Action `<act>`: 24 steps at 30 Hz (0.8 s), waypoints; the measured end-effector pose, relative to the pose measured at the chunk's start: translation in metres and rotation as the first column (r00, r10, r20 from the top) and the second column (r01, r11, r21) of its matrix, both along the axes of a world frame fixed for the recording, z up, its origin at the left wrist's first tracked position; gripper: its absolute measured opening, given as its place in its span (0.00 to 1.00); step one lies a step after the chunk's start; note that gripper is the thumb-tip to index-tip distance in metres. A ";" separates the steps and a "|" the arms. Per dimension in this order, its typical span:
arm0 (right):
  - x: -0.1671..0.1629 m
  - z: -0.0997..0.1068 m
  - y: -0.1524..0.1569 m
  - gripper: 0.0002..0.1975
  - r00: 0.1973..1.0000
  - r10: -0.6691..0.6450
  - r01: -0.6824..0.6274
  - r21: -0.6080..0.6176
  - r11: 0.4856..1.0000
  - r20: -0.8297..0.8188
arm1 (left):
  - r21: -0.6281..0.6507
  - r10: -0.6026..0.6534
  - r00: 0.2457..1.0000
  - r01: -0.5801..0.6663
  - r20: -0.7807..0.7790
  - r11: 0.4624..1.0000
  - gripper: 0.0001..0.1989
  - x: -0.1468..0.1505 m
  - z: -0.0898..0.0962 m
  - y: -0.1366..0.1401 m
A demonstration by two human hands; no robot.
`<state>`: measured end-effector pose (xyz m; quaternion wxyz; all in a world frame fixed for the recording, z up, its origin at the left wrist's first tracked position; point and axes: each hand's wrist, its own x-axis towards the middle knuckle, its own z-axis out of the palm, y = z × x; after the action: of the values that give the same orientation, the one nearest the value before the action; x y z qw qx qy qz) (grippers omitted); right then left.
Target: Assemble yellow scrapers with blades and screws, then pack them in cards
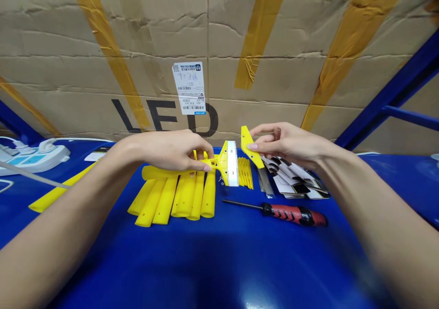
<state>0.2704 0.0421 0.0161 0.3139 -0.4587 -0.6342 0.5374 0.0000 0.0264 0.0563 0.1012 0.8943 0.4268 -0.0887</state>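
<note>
My left hand [178, 151] is closed around the neck of a yellow scraper [223, 162], whose wide head points right and bears a flat silvery blade [232, 163] with two holes. In my right hand [281, 142], between thumb and fingers, is a yellow plastic clamp plate [251, 146] with small holes. The plate is tilted and stands a little to the right of the blade, apart from it. Several yellow handles [187, 197] lie in a row below my left hand. Behind the blade sits a stack of yellow plates [245, 173].
A red and black screwdriver [295, 214] lies on the blue table [219, 263], its tip pointing left. Folded cards [298, 178] and thin metal blades [265, 181] lie at the right. A white power strip [41, 156] stands at the left. A large cardboard box [154, 80] walls the back.
</note>
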 end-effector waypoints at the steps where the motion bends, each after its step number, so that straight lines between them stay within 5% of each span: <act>1: -0.001 -0.001 0.000 0.14 1.000 0.013 -0.013 -0.003 1.000 0.014 | 0.002 0.002 1.000 -0.002 0.005 1.000 0.27 0.000 0.000 0.000; 9: -0.022 -0.011 -0.003 0.16 0.997 0.065 -0.060 -0.125 0.990 0.038 | 0.003 -0.022 0.999 0.021 0.033 1.000 0.24 0.000 0.002 -0.001; 24: -0.035 -0.017 -0.008 0.16 0.982 0.189 -0.189 -0.022 0.982 -0.014 | 0.005 -0.073 0.991 0.072 0.111 0.997 0.18 0.001 0.000 0.000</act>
<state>0.2351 0.0340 -0.0011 0.2599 -0.3968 -0.6668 0.5748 0.0005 0.0259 0.0559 0.1212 0.9128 0.3878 -0.0424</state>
